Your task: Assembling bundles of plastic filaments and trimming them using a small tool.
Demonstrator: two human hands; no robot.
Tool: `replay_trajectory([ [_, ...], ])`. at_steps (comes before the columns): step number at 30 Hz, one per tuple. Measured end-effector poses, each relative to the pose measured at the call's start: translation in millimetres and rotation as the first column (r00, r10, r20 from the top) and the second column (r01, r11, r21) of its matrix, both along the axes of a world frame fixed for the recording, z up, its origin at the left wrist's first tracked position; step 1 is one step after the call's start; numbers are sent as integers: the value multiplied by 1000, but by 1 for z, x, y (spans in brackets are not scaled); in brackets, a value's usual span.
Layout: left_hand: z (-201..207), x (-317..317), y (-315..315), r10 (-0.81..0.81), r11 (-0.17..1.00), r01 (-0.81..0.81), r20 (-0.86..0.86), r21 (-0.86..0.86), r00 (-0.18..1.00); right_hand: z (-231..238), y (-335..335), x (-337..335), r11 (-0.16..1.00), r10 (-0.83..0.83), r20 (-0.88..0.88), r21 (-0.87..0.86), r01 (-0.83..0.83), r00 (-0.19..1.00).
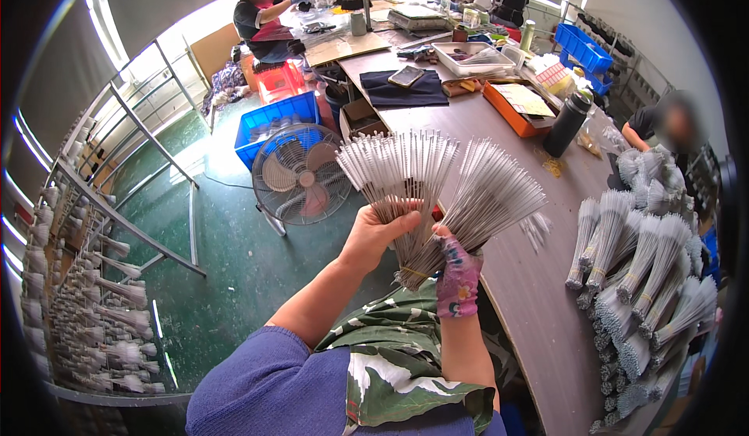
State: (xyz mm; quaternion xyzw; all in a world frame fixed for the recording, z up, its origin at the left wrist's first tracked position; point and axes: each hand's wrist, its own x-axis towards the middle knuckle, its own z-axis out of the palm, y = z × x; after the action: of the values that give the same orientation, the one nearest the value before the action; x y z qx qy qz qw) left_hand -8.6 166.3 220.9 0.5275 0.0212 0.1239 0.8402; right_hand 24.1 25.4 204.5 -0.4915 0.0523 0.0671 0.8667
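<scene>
My left hand (376,237) grips a fanned bundle of thin wire brushes (398,172) with white bristle tips, held up over the table's edge. My right hand (456,268), in a pink patterned glove, holds a second fan of the same brushes (493,194) just to the right. Both fans meet at their lower stems, between the two hands. A leaf-patterned cloth (394,346) covers my lap below them.
Tied brush bundles (647,280) are piled on the brown table (507,280) at right, near a black bottle (566,124) and an orange tray (511,112). A floor fan (303,175) and blue crate (273,120) stand at left, beside metal racks (94,280). Other people sit around.
</scene>
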Motion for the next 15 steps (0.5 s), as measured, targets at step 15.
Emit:
replay_trajectory([
  [15, 10, -7, 7, -45, 946, 75, -102, 316, 994, -8, 9, 7, 995, 66, 92, 74, -73, 994],
])
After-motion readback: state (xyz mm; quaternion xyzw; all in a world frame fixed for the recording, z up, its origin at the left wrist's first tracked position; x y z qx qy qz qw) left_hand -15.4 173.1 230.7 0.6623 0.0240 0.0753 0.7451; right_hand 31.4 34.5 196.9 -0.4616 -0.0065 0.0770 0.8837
